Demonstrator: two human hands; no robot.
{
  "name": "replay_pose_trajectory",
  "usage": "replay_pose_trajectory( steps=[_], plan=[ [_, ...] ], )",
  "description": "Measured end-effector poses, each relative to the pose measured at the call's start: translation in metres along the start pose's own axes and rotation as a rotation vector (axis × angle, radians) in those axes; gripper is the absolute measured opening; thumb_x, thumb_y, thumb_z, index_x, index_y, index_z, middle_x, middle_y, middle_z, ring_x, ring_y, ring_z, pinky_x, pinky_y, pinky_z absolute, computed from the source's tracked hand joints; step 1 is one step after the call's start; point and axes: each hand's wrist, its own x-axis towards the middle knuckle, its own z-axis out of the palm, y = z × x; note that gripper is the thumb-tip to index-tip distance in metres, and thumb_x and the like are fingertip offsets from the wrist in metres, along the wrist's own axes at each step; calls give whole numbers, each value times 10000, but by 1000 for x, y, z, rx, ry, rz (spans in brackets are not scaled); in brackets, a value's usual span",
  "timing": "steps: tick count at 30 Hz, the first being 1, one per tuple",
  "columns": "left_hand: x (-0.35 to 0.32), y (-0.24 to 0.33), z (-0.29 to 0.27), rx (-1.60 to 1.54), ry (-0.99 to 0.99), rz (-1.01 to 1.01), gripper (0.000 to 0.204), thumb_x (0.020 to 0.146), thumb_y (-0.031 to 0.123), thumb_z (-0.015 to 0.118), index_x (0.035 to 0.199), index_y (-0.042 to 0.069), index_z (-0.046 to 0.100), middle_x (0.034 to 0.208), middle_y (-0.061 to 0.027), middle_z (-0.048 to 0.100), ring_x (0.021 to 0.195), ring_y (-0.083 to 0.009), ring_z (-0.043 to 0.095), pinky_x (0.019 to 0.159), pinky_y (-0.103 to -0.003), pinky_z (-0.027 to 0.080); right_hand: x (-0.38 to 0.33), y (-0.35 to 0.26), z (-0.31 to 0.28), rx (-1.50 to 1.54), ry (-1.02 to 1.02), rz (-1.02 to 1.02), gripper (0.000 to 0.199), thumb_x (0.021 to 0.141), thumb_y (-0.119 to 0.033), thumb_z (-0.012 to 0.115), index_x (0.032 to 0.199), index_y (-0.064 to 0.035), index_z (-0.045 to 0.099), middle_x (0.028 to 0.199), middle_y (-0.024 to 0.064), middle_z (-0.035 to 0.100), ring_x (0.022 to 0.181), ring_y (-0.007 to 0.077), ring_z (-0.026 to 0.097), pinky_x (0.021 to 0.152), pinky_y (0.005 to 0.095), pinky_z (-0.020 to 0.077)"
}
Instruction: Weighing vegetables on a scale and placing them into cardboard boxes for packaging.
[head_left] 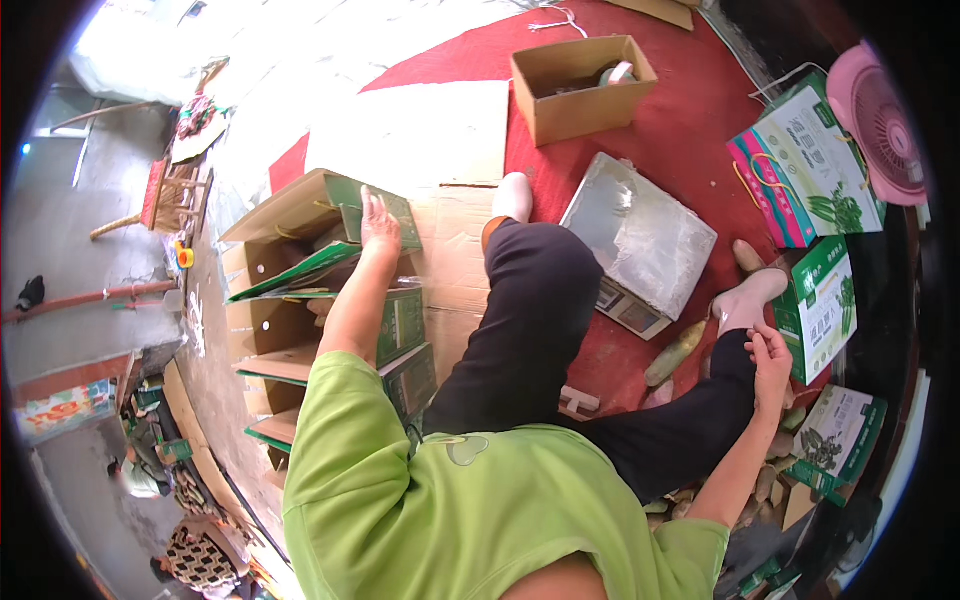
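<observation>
The left hand [379, 220] lies flat, fingers spread, on a green-printed folded cardboard carton [345, 215] at the red mat's [680, 130] left edge. The right hand [770, 362] rests loosely curled on the knee, holding nothing.

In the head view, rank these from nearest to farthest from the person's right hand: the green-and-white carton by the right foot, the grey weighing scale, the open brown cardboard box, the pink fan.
From the right hand:
1. Green-and-white carton, just beside the hand, to its right.
2. Grey weighing scale, on the red mat between the legs.
3. Pink fan, upper right edge.
4. Open brown cardboard box, top centre of the mat.
</observation>
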Motion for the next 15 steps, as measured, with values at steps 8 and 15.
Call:
replay_pose_trajectory(
  steps=[8, 15],
  plan=[
    [-50, 4, -27, -196, -100, 166, 322, 831, 195, 512, 1029, 10, 687, 1148, -134, 619, 1253, -294, 394, 1078, -680, 8, 5, 2, 1, -58, 34, -30, 251, 915, -108, 561, 1137, -2, 610, 978, 41, 654, 793, 67, 559, 672, 190, 407],
    [-75, 4, -24, -200, -118, 202, 297, 820, 217, 531, 972, 34, 709, 1095, -142, 639, 1256, -325, 383, 1069, -688, 51, 9, 11, 5, -12, -20, -94, 251, 908, -95, 577, 1130, 19, 605, 989, 57, 642, 803, 89, 563, 726, 214, 442]
  ],
)
